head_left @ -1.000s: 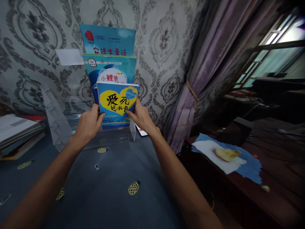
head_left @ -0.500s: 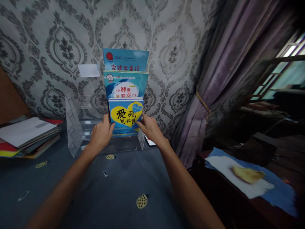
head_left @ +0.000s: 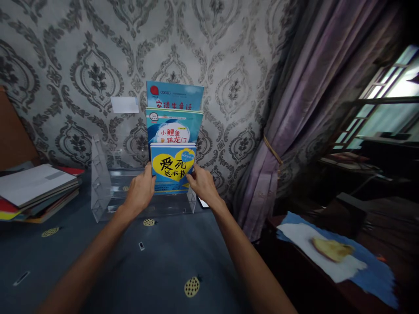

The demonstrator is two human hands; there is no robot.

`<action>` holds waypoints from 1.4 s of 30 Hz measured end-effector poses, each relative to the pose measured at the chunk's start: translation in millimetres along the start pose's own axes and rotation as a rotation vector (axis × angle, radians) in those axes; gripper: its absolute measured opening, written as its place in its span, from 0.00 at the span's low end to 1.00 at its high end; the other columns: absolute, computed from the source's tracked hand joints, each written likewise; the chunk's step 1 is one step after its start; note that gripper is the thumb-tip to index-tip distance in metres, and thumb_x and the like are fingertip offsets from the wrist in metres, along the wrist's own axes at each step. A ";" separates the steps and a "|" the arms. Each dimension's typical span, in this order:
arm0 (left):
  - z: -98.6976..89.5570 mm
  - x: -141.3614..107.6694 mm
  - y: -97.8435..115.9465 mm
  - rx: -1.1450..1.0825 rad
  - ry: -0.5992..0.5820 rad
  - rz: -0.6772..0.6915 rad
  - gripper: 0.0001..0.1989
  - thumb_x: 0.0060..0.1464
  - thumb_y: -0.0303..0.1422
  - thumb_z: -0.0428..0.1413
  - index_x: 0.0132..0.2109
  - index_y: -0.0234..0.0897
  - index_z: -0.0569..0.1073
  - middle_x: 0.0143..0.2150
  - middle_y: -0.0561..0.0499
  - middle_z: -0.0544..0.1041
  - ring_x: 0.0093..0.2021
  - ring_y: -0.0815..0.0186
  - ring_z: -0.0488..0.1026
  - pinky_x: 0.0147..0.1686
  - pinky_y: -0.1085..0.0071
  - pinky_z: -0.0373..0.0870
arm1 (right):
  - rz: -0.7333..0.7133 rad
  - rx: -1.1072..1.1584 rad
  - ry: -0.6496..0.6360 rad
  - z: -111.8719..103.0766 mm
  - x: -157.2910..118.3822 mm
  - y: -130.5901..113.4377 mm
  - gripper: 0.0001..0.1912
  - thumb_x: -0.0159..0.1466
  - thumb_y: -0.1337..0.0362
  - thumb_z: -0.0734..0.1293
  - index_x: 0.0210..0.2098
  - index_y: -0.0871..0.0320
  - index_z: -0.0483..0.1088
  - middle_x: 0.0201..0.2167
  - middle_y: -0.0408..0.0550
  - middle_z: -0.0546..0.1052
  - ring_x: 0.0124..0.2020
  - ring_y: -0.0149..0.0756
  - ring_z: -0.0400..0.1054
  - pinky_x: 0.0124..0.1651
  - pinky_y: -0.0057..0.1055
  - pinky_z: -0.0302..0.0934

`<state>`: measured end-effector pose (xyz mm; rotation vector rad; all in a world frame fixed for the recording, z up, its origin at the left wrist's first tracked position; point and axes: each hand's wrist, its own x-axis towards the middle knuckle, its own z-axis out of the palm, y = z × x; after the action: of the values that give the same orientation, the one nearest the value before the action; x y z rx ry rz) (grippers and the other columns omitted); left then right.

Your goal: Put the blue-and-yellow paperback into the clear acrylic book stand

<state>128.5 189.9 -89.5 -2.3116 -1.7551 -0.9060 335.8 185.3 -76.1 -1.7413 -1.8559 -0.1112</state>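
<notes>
A blue book with a yellow heart (head_left: 170, 168) stands in the front part of a clear tiered rack (head_left: 101, 179). My left hand (head_left: 141, 189) grips its left edge, and my right hand (head_left: 202, 185) pinches its right edge. Directly behind it rises a teal book with a white circle (head_left: 193, 124), and behind that a taller blue book with a red mark (head_left: 176, 92). Both lean back slightly on the rack's right side. The rack's left side holds no books. The fingers behind the front book are hidden.
Papers and books lie in a stack (head_left: 39, 185) at the left of the dark tablecloth (head_left: 157, 270). A phone (head_left: 203, 203) lies behind my right hand. At the right are a tied curtain (head_left: 281, 126) and a side table with a blue cloth (head_left: 376, 279).
The whole view has shifted, so the rack and books appear slightly lower. Both hands keep hold of the front book, which seems in the same place in the rack.
</notes>
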 end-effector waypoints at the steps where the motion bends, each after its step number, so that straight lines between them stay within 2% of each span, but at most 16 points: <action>1: 0.2 -0.1 -0.1 0.010 0.003 -0.001 0.21 0.66 0.28 0.47 0.64 0.30 0.60 0.48 0.36 0.82 0.46 0.50 0.81 0.43 0.61 0.73 | 0.004 0.000 0.001 0.3 0.2 0.2 0.08 0.68 0.64 0.63 0.44 0.59 0.72 0.38 0.54 0.82 0.41 0.46 0.76 0.39 0.32 0.59; 5: 1.0 0.0 -1.4 0.021 0.010 -0.001 0.16 0.66 0.29 0.47 0.59 0.34 0.62 0.44 0.40 0.83 0.44 0.52 0.81 0.41 0.63 0.73 | 0.013 0.019 0.018 3.3 1.2 2.3 0.07 0.67 0.64 0.64 0.42 0.58 0.72 0.36 0.53 0.82 0.39 0.45 0.76 0.37 0.32 0.58; 10: 0.1 0.0 -3.0 -0.023 -0.010 0.007 0.14 0.66 0.29 0.48 0.57 0.36 0.64 0.46 0.40 0.82 0.46 0.53 0.81 0.43 0.64 0.72 | 0.021 0.077 0.058 8.2 3.2 5.5 0.08 0.65 0.65 0.67 0.44 0.58 0.72 0.34 0.50 0.82 0.36 0.42 0.77 0.36 0.30 0.59; 17: -4.8 -0.8 -1.4 -0.044 -0.036 -0.011 0.19 0.67 0.28 0.48 0.62 0.34 0.61 0.48 0.37 0.82 0.47 0.50 0.81 0.44 0.61 0.72 | -0.003 0.120 0.065 10.5 4.3 8.0 0.12 0.64 0.65 0.66 0.47 0.59 0.72 0.33 0.50 0.82 0.35 0.42 0.77 0.37 0.30 0.61; 21: -6.5 -0.4 -3.6 -0.061 -0.049 -0.011 0.17 0.66 0.28 0.47 0.61 0.33 0.63 0.47 0.37 0.82 0.47 0.49 0.81 0.43 0.61 0.72 | -0.011 0.148 0.031 7.8 4.5 9.3 0.13 0.64 0.65 0.66 0.48 0.60 0.72 0.34 0.52 0.82 0.36 0.43 0.77 0.37 0.31 0.64; 28: -10.6 -0.7 -5.1 -0.090 -0.089 -0.020 0.20 0.67 0.28 0.47 0.65 0.32 0.61 0.51 0.36 0.81 0.50 0.48 0.80 0.46 0.59 0.73 | 0.045 0.262 -0.034 5.6 6.0 9.7 0.17 0.65 0.65 0.65 0.52 0.62 0.71 0.40 0.55 0.82 0.30 0.38 0.78 0.32 0.29 0.67; 33: -11.5 -1.8 -0.7 -0.065 -0.102 -0.031 0.23 0.68 0.28 0.46 0.67 0.32 0.59 0.56 0.34 0.79 0.53 0.48 0.78 0.48 0.59 0.73 | 0.026 0.245 -0.029 7.2 7.2 10.7 0.14 0.65 0.65 0.66 0.49 0.61 0.72 0.38 0.54 0.83 0.33 0.40 0.78 0.33 0.30 0.67; 38: -7.7 -1.0 -2.0 -0.046 -0.088 -0.026 0.25 0.67 0.27 0.45 0.69 0.32 0.58 0.54 0.35 0.80 0.52 0.50 0.79 0.47 0.61 0.73 | 0.032 0.212 -0.004 9.8 7.0 10.3 0.10 0.65 0.65 0.65 0.45 0.60 0.73 0.37 0.53 0.82 0.31 0.39 0.78 0.32 0.29 0.65; 42: -3.9 -0.3 -5.5 -0.064 -0.052 0.008 0.25 0.66 0.27 0.46 0.69 0.34 0.58 0.55 0.36 0.79 0.51 0.52 0.79 0.48 0.61 0.73 | 0.029 0.213 0.004 11.7 7.5 11.1 0.11 0.65 0.65 0.64 0.45 0.60 0.73 0.36 0.52 0.82 0.30 0.39 0.77 0.32 0.28 0.64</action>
<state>122.0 189.8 -87.9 -2.4004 -1.7605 -0.9223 342.2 198.6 -85.9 -1.6185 -1.7691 0.0918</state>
